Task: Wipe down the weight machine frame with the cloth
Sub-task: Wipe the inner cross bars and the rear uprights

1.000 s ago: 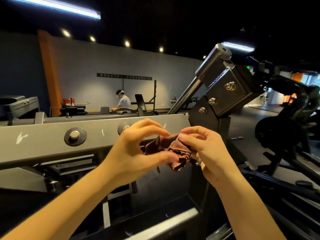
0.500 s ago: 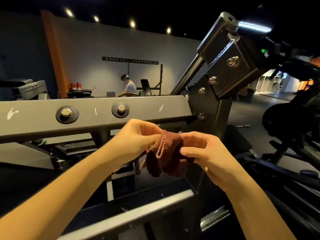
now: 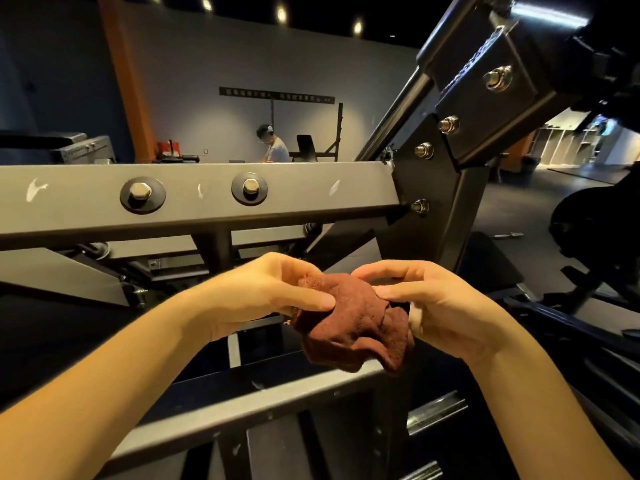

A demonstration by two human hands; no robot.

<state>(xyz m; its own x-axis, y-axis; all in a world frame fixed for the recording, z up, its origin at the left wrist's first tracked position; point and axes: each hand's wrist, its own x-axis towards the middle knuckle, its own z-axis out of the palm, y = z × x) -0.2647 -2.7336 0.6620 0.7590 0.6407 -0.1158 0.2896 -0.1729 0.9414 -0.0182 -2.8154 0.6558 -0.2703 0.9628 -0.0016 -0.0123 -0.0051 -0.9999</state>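
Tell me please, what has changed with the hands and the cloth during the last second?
The left hand and the right hand came down from in front of the grey beam to below it. The cloth opened from a small crumpled wad into a bigger bundle that hangs between them. Both hands pinch it as before; nothing was let go.
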